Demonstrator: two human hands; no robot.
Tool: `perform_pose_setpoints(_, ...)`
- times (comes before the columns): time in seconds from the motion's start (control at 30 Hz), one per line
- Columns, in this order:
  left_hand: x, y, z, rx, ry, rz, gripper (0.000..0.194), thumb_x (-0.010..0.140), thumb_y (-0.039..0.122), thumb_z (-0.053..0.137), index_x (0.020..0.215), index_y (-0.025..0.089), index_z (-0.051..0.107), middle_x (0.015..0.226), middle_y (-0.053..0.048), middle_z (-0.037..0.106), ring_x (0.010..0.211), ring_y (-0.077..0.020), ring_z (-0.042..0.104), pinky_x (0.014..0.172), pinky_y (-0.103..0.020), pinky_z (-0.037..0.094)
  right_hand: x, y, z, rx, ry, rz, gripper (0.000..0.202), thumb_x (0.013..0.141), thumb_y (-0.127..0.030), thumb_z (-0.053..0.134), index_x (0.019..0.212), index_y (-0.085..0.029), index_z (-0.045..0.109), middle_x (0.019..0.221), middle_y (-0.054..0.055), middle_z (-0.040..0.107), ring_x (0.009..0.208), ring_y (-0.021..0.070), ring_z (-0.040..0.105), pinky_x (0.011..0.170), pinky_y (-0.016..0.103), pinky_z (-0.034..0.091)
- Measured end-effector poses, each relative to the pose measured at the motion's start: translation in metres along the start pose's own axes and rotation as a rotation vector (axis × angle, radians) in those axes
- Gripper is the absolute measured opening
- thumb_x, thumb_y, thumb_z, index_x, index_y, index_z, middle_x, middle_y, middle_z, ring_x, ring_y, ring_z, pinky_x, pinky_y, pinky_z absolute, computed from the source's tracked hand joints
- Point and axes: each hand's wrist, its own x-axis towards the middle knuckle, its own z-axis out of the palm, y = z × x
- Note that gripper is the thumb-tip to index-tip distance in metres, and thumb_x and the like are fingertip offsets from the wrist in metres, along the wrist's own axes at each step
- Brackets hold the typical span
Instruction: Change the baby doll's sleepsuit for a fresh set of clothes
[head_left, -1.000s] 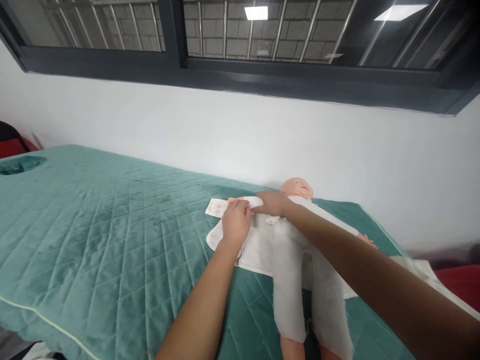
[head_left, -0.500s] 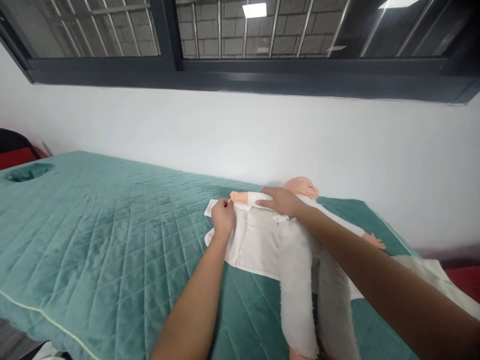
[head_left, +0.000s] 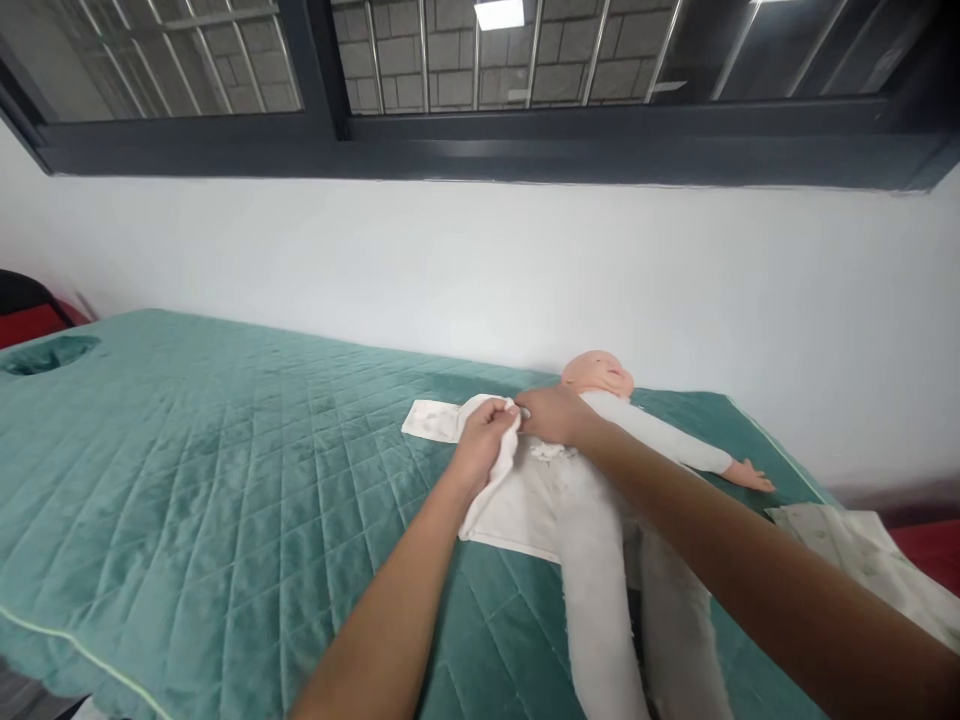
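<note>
Work is under way on one side only — the edge of the white baby garment (head_left: pixel 514 515) is pinched by the left hand (head_left: pixel 484 440) and lifted into a gathered fold. The right hand (head_left: pixel 556 413) is curled beside that fold; whether anything is gripped by it cannot be told. The garment is spread on the green quilted cover (head_left: pixel 262 480), partly under the baby doll (head_left: pixel 596 530). A flat sleeve (head_left: pixel 429 420) is left lying past the left hand, seemingly unfilled. Across the body, the doll's outstretched arm (head_left: pixel 690 450) is not yet covered by the garment — that side looks undone.
</note>
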Motion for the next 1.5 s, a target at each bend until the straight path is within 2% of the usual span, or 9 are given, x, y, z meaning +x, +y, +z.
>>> perform_pose_setpoints(0.1, -0.007, -0.003, 0.015, -0.090, -0.124, -0.045, 0.028, 0.073, 0.041, 0.068, 0.074, 0.017, 0.053, 0.064, 0.005, 0.047, 0.056, -0.0070, 0.042, 0.053, -0.020, 0.032, 0.002, 0.000, -0.001, 0.020, -0.002, -0.015, 0.018, 0.083, -0.031, 0.052, 0.086, -0.020, 0.067, 0.090, 0.010, 0.071, 0.080, 0.0241, 0.065, 0.066, 0.030, 0.041)
perform_pose_setpoints(0.33, 0.004, 0.001, -0.001, -0.230, 0.149, -0.032, 0.024, 0.072, 0.035, 0.067, 0.070, 0.018, 0.050, 0.067, 0.003, 0.049, 0.062, -0.0092, 0.047, 0.060, -0.022, 0.038, -0.021, -0.003, -0.023, 0.300, 0.147, -0.113, 0.036, 0.094, -0.043, 0.038, 0.107, -0.023, 0.064, 0.116, 0.004, 0.064, 0.105, 0.0191, 0.059, 0.089, 0.029, 0.044)
perform_pose_setpoints(0.4, 0.005, 0.001, -0.003, -0.215, 0.164, -0.011, 0.025, 0.072, 0.034, 0.066, 0.067, 0.018, 0.048, 0.065, 0.004, 0.047, 0.062, -0.0091, 0.045, 0.061, -0.022, 0.037, -0.037, -0.006, -0.030, 0.362, 0.118, -0.257, 0.037, 0.095, -0.043, 0.036, 0.099, -0.023, 0.067, 0.111, 0.002, 0.066, 0.101, 0.0175, 0.059, 0.088, 0.029, 0.044)
perform_pose_setpoints(0.5, 0.004, 0.000, -0.002, -0.123, 0.146, 0.019, 0.027, 0.072, 0.034, 0.065, 0.063, 0.018, 0.045, 0.062, 0.005, 0.041, 0.058, -0.0077, 0.038, 0.056, -0.021, 0.033, -0.060, -0.008, -0.035, 0.123, 0.002, -0.412, 0.036, 0.095, -0.039, 0.039, 0.083, -0.021, 0.068, 0.090, 0.004, 0.068, 0.090, 0.0194, 0.059, 0.084, 0.033, 0.042)
perform_pose_setpoints(0.7, -0.003, 0.003, 0.000, -0.027, 0.155, -0.018, 0.027, 0.073, 0.033, 0.063, 0.064, 0.019, 0.042, 0.057, 0.007, 0.033, 0.051, -0.0069, 0.030, 0.048, -0.021, 0.025, -0.083, 0.006, -0.028, -0.093, 0.045, -0.330, 0.048, 0.098, -0.044, 0.033, 0.075, -0.018, 0.066, 0.075, 0.006, 0.065, 0.076, 0.0196, 0.057, 0.079, 0.035, 0.037)
perform_pose_setpoints(0.9, -0.007, 0.002, 0.001, 0.072, 0.122, -0.003, 0.027, 0.076, 0.034, 0.061, 0.064, 0.019, 0.042, 0.057, 0.007, 0.032, 0.051, -0.0071, 0.029, 0.048, -0.021, 0.025, -0.072, 0.000, -0.016, -0.183, 0.078, -0.275, 0.047, 0.098, -0.042, 0.032, 0.074, -0.018, 0.066, 0.067, 0.005, 0.064, 0.067, 0.0185, 0.053, 0.074, 0.034, 0.035)
perform_pose_setpoints(1.17, -0.002, -0.004, -0.001, 0.131, 0.104, 0.048, 0.028, 0.075, 0.039, 0.062, 0.064, 0.018, 0.046, 0.058, 0.007, 0.037, 0.054, -0.0078, 0.033, 0.055, -0.021, 0.030, -0.095, -0.004, -0.016, -0.214, 0.285, -0.341, 0.033, 0.096, -0.025, 0.041, 0.079, -0.017, 0.068, 0.098, 0.008, 0.065, 0.095, 0.0205, 0.054, 0.090, 0.037, 0.034)
perform_pose_setpoints(1.3, -0.003, -0.005, -0.001, 0.166, 0.108, 0.052, 0.027, 0.075, 0.038, 0.062, 0.065, 0.018, 0.047, 0.059, 0.006, 0.038, 0.055, -0.0079, 0.034, 0.054, -0.021, 0.029, -0.099, -0.006, -0.013, -0.286, 0.261, -0.250, 0.041, 0.098, -0.028, 0.034, 0.077, -0.016, 0.067, 0.078, 0.009, 0.065, 0.081, 0.0208, 0.056, 0.085, 0.039, 0.034)
perform_pose_setpoints(1.5, -0.005, -0.005, -0.007, 0.175, 0.042, 0.038, 0.022, 0.075, 0.038, 0.062, 0.070, 0.018, 0.053, 0.059, 0.006, 0.039, 0.055, -0.0079, 0.034, 0.053, -0.021, 0.028, -0.082, -0.008, -0.022, -0.222, 0.106, -0.247, 0.047, 0.098, -0.035, 0.031, 0.079, -0.015, 0.069, 0.075, 0.011, 0.067, 0.073, 0.0227, 0.059, 0.074, 0.038, 0.039)
